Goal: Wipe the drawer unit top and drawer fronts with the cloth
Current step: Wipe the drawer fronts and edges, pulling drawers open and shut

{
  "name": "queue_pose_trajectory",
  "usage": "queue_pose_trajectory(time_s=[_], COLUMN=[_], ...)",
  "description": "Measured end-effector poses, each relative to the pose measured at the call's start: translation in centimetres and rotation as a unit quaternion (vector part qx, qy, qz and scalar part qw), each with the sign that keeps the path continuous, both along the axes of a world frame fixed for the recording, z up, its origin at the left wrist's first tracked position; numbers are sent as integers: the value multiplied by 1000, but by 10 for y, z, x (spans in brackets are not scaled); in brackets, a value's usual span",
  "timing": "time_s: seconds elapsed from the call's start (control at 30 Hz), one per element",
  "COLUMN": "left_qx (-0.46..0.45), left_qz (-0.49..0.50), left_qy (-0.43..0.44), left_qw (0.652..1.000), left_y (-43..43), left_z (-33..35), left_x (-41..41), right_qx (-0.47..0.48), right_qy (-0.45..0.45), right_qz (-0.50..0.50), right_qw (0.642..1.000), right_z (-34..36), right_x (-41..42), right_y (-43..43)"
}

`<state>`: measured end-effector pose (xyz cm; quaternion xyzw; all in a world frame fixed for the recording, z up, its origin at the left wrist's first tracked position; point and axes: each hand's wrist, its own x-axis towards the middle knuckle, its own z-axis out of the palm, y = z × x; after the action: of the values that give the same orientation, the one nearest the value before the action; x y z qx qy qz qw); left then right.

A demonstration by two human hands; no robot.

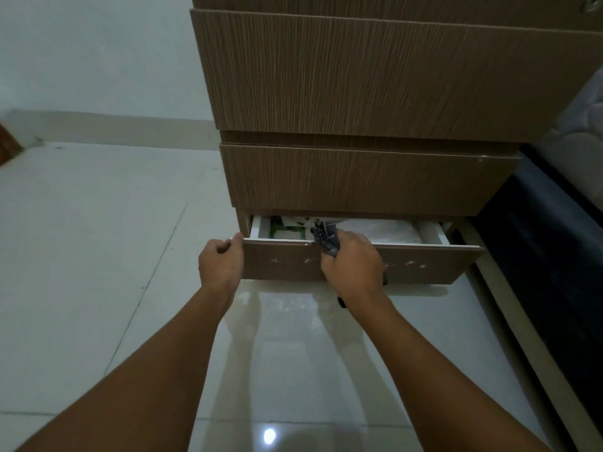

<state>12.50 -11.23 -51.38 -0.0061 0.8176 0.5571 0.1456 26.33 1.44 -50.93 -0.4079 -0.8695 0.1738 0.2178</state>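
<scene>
A brown wood-grain drawer unit (375, 79) stands in front of me. Its bottom drawer (424, 262) is pulled partly out, with white and green papers (287, 228) lying inside. My left hand (222, 262) grips the top left corner of that drawer's front. My right hand (352, 262) presses a dark grey cloth (326, 239) against the top edge of the drawer front, near its middle. Most of the cloth is hidden under the hand. The two drawers above it are closed.
Glossy white floor tiles (98, 256) spread to the left and below the drawer. A dark bed frame (548, 243) with a grey mattress (584, 125) stands close on the right. A white wall is behind on the left.
</scene>
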Motion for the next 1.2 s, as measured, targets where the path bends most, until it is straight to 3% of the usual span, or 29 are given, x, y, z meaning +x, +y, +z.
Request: queue_pose_trajectory(time_s=[0.17, 0.6, 0.87, 1.07, 1.13, 1.2], left_qx=[62, 125, 162, 160, 163, 162], left_qz=[5, -44, 3, -3, -18, -26], left_qy=[-94, -175, -237, -256, -260, -250], left_qw=[994, 976, 958, 953, 952, 954], left_y=[-9, -29, -35, -38, -39, -39], left_z=[1, -6, -15, -14, -15, -10], left_x=[-13, -34, -48, -46, -48, -45], right_qx=[4, -4, -57, -234, -357, -493], right_qy=[5, 34, 24, 84, 138, 208], right_qz=[30, 103, 148, 141, 135, 114], right_qw=[1000, 994, 987, 958, 914, 837], right_z=[-4, 0, 9, 16, 22, 30], right_x=[-35, -103, -130, -133, -132, -127], right_y=[-29, -89, -108, -102, -95, -84])
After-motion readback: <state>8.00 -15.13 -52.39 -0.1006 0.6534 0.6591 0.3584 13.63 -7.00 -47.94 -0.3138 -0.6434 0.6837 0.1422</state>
